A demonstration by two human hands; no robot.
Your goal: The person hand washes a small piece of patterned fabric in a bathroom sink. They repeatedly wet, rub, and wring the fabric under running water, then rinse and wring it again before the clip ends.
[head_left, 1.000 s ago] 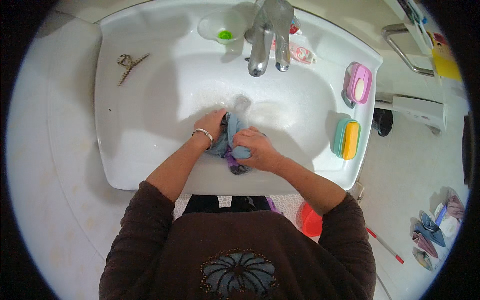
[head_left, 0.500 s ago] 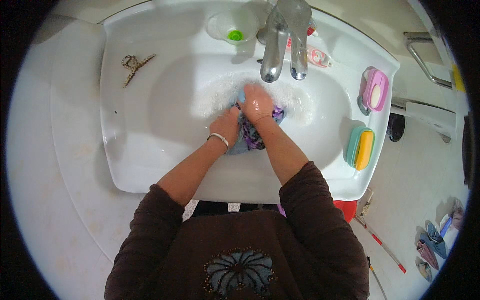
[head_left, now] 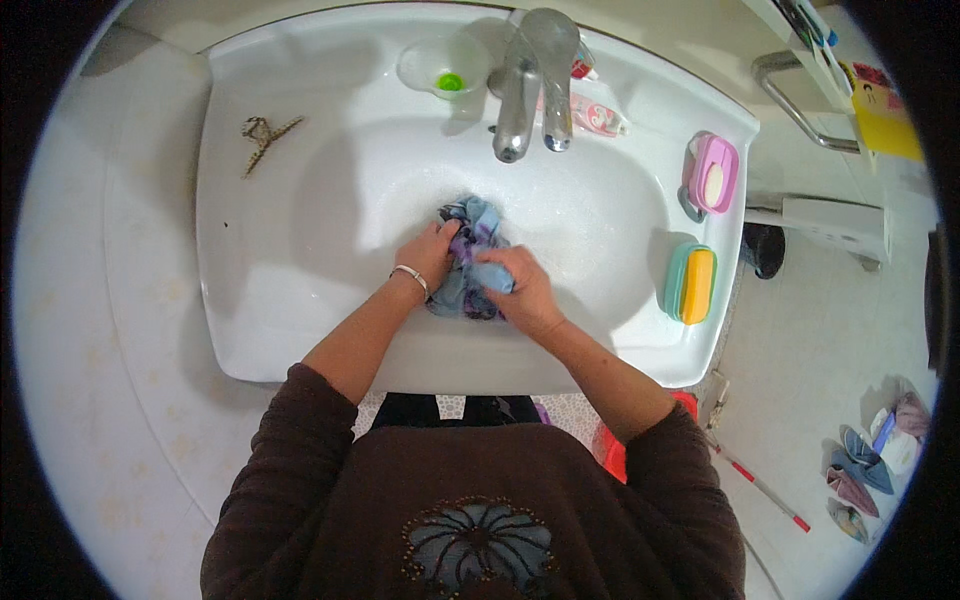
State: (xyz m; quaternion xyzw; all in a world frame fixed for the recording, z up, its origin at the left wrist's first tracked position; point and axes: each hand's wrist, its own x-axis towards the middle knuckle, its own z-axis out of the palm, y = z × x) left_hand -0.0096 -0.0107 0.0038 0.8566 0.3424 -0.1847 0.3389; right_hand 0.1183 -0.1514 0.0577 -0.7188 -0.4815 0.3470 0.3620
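A wet, bunched cloth (head_left: pixel 467 295), blue-grey with purple and dark patterning, lies against the near side of a white washbasin (head_left: pixel 330 355). My left hand (head_left: pixel 428 254), below a white bracelet, grips the cloth's left side. On its right side my right hand (head_left: pixel 530 290) is closed, with a smooth light blue bulge showing at its fingers. That bulge looks like a fold of the same cloth, though I cannot rule out a separate piece. My palms and some fingertips are hidden.
A faucet (head_left: pixel 530 90) rises at the back, beside a clear bowl (head_left: pixel 415 70) and a pinkish tube (head_left: pixel 598 115). Soap dishes, pink (head_left: pixel 728 175) and green (head_left: pixel 676 285), line the right rim. A patterned hair claw (head_left: pixel 262 140) lies at the left.
Both hands and the cloth have come nearer to me, and my hands have drawn apart, uncovering more cloth. The white suds around them have mostly gone. The view has shifted slightly.
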